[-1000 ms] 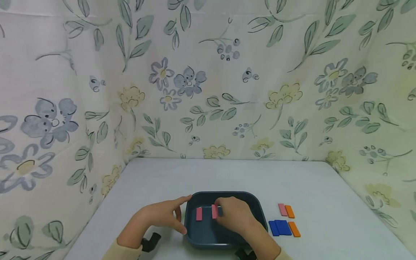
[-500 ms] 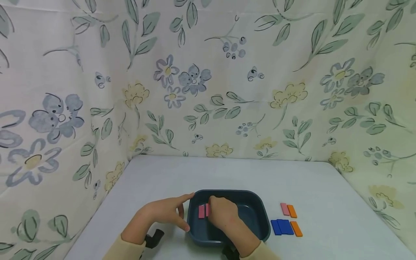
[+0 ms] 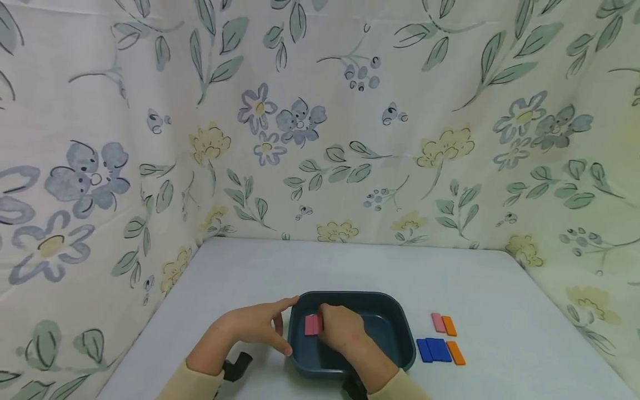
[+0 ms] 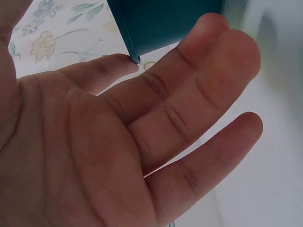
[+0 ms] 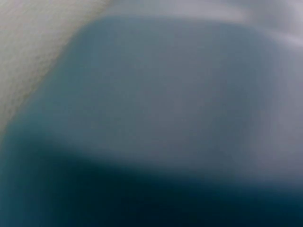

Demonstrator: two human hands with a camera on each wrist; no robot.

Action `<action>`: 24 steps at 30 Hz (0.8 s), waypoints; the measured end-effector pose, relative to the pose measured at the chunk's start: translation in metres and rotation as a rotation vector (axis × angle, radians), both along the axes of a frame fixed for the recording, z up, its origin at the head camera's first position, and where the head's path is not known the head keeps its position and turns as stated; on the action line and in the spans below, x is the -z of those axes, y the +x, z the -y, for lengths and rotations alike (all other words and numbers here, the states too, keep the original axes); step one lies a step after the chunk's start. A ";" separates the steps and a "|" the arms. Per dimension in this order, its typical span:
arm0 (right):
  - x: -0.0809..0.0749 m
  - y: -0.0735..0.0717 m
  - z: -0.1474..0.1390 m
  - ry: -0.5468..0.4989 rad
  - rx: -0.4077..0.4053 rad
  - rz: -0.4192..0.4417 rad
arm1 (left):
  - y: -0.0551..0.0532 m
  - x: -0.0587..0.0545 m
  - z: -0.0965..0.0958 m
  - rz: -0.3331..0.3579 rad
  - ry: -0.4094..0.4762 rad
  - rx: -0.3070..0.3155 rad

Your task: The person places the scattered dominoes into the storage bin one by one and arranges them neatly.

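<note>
A dark blue rectangular tray (image 3: 382,333) stands on the white table. Inside it near the left wall lies a pink tile (image 3: 309,325), and a second pink tile (image 3: 317,324) sits right against it. My right hand (image 3: 345,329) reaches into the tray and pinches this second tile at its right side; most of its fingertips are hidden behind the hand. At the tray's left side, my left hand (image 3: 252,326) steadies the rim with index finger and thumb spread. In the left wrist view its other fingers (image 4: 189,99) extend loosely, holding nothing.
Right of the tray lie a pink tile (image 3: 438,322), an orange tile (image 3: 449,326), overlapping blue tiles (image 3: 438,349) and another orange tile (image 3: 456,353). Floral cloth (image 3: 320,139) hangs behind the table. The blurred tray wall (image 5: 161,94) fills much of the right wrist view.
My right hand has moved left inside the tray with its pink tile, closing the gap to the other pink tile. My left hand stays at the rim. The head view shifted slightly.
</note>
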State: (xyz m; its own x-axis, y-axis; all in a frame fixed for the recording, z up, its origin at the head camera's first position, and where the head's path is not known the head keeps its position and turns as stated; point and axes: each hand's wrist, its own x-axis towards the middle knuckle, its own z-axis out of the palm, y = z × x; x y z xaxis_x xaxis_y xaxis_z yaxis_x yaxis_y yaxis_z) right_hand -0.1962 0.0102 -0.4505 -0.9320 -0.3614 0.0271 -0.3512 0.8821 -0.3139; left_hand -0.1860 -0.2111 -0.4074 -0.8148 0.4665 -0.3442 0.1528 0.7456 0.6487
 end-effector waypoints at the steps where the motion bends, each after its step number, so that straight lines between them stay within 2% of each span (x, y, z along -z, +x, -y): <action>1: 0.000 0.000 -0.001 -0.006 -0.001 0.007 | 0.000 0.000 -0.001 0.002 0.000 -0.002; 10: -0.003 0.002 -0.007 -0.033 -0.010 0.032 | 0.001 -0.001 -0.003 0.036 -0.003 -0.030; 15: -0.019 0.011 -0.020 -0.066 -0.027 0.066 | 0.001 0.001 -0.003 0.049 0.001 -0.042; 19: -0.035 0.016 -0.044 -0.086 -0.042 0.082 | 0.001 0.001 -0.003 0.046 0.005 -0.042; 24: -0.052 0.010 -0.081 -0.111 -0.039 0.067 | 0.001 0.000 -0.002 0.035 0.008 -0.047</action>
State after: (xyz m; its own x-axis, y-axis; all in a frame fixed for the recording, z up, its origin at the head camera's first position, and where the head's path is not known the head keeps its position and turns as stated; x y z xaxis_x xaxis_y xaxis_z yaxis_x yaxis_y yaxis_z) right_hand -0.1865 0.0911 -0.3990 -0.9185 -0.3954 0.0071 -0.3593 0.8267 -0.4329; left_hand -0.1851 -0.2092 -0.4077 -0.8237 0.4304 -0.3692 0.0948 0.7464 0.6587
